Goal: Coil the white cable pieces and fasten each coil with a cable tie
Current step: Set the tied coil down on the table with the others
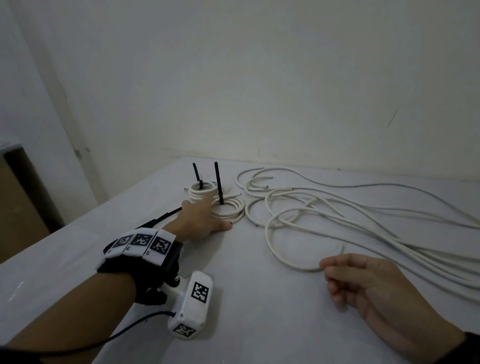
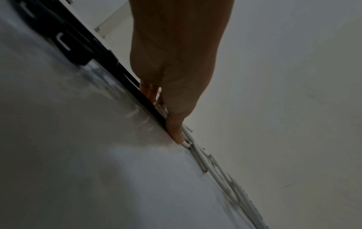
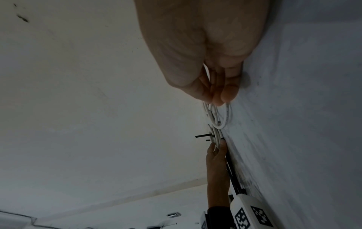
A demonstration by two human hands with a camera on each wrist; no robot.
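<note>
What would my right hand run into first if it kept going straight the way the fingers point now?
Probably the near loop of loose white cable. The right hand points left and slightly away across the white table, and that curved loop lies just off its fingertips. Depth is unclear; they may already touch.

The left hand (image 1: 200, 220) hides the near coil's (image 1: 230, 210) left side; the loose cables (image 1: 389, 242) run off the head view's right edge.
</note>
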